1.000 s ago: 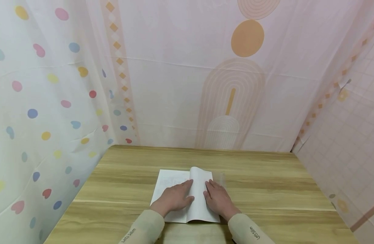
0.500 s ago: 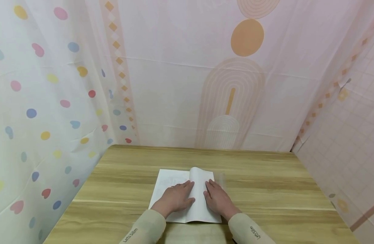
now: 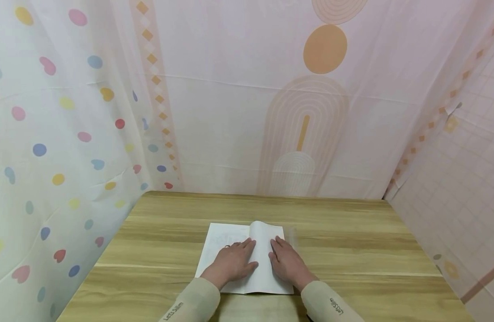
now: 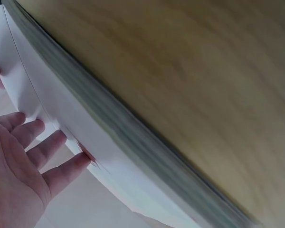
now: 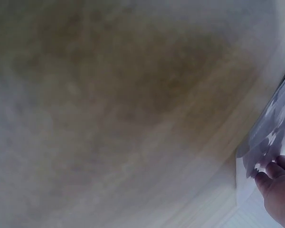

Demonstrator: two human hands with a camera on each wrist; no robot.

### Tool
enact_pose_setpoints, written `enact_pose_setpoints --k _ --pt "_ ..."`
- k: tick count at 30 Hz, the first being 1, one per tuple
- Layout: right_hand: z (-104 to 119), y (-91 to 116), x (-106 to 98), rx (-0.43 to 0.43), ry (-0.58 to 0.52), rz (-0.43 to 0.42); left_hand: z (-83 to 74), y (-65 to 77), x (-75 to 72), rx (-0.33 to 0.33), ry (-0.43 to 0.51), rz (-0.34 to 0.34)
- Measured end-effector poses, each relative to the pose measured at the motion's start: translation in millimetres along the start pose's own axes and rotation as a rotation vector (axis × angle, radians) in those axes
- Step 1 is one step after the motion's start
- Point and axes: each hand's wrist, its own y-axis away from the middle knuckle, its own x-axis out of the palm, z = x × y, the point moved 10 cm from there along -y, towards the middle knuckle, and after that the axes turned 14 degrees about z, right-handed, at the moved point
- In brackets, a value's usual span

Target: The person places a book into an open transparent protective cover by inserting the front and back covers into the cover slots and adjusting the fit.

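Observation:
An open book (image 3: 263, 235) with white pages lies on the wooden table, its right-hand pages arching up near the fold. My left hand (image 3: 232, 263) rests on the left page with its fingertips and thumb by the fold. On the right page lies my right hand (image 3: 289, 266), fingers extended. The left wrist view shows the left hand (image 4: 16, 175) with spread fingers touching the page, and the book's thick page edges (image 4: 104, 104) beside it. In the right wrist view, the right hand (image 5: 279, 192) touches a glossy, see-through sheet (image 5: 270, 137) at the book's side.
The wooden table (image 3: 351, 241) extends around the book on all sides. Behind it hangs a pale patterned curtain (image 3: 223, 125); a dotted curtain (image 3: 70, 129) hangs on the left. A clear strip (image 3: 293, 237) sticks out past the book's right edge.
The book's right page edge has shifted slightly to the right, and the open pages spread a little wider. Both hands stay almost where they were.

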Motion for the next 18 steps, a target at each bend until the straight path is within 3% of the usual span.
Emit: enact_pose_setpoints --k 7,14,18 --pt "2.1 0.6 0.8 -0.031 0.032 -0.023 0.2 0.3 -1.2 0.025 0.046 0.009" --pt "6.2 2.3 -1.4 -0.046 0.043 -0.045 0.6 3.8 0.1 0.132 0.226 0.044" --pt "4.8 1.8 -0.8 -0.031 0.043 -0.038 -0.7 4.4 1.2 0.136 0.202 0.05"
